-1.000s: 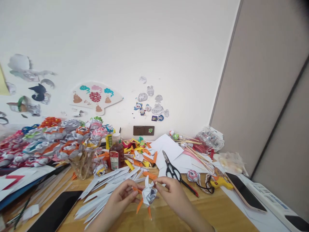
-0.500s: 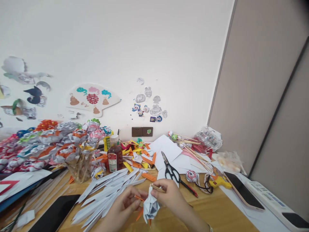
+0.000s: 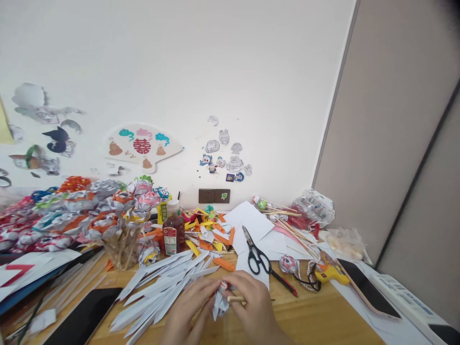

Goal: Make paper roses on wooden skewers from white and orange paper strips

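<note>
Both hands have closed in since the earlier frame: your left hand (image 3: 190,307) and right hand (image 3: 257,303), then apart on either side of the folded white paper piece (image 3: 220,307), now meet around its top, and the orange strips that poked out below no longer show. You hold the piece over the bench (image 3: 309,318), toward its near edge, to the right of the fanned white paper strips (image 3: 158,287). Your left fingers are narrowed on the paper; your right fingers curl around a wooden stick (image 3: 236,299) while their tips reach the top. You can't tell from here how firmly the hidden fingertips grip.

This looks like a pinching or tucking step. Steady the body lightly with your left hand and let your right fingertips do the pressing, so the folds don't crush. Keep the stick tucked flat, clear of the paper. Leave the scissors (image 3: 258,258) where they lie, farther toward the bench's far edge.
</note>
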### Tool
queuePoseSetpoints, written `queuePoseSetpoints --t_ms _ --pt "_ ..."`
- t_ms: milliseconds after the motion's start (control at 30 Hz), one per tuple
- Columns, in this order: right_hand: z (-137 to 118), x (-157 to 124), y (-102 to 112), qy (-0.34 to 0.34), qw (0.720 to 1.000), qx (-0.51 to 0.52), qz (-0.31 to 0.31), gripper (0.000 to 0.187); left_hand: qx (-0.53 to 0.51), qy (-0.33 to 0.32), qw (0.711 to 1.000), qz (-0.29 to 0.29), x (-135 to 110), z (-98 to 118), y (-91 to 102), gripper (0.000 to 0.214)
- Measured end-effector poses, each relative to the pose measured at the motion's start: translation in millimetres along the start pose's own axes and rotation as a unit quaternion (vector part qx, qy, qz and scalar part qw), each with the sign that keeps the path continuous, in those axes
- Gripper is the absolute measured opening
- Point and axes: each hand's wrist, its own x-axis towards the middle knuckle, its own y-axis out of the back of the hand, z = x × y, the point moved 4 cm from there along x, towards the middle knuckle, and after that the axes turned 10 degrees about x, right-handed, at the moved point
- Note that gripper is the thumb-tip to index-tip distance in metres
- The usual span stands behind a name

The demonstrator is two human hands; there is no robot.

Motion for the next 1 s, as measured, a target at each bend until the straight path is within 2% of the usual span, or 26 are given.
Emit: queuePoseSetpoints --t_ms 133,233,400,533,700,900,1000 --pt "1.2 0.4 2.7 0.003 1.0 -0.012 0.025 0.014 0.0 -0.038 0.999 -0.021 -2.4 2.1 -2.3 0.039" --pt "2.5 0.3 3.4 0.008 0.999 -0.019 0.035 0.014 0.007 -0.041 0.999 -0.027 -3.7 3.2 -2.9 0.041" --pt "6.3 -1.0 2.4 0.024 0.999 -0.022 0.043 0.016 -0.013 -0.01 1.0 -0.026 -3.8 5.4 -1.2 0.038" --pt "8.1 -1.6 1.5 0.013 0.999 -0.024 0.036 0.016 -0.031 0.034 0.999 -0.017 -2.2 4.8 -0.6 0.019" --pt "6.6 -1.1 -0.3 -0.002 1.0 -0.004 0.011 0.017 -0.036 0.087 0.995 -0.022 -1.8 1.9 -2.9 0.013" --pt "4.0 -1.5 -0.8 -0.003 1.0 -0.005 0.004 0.019 -0.034 0.055 0.998 -0.012 -2.7 0.4 -1.9 0.022" --pt "2.3 -1.2 -0.2 -0.005 1.0 -0.011 0.006 0.019 -0.027 0.057 0.998 -0.003 -2.3 -1.1 -1.8 0.019"
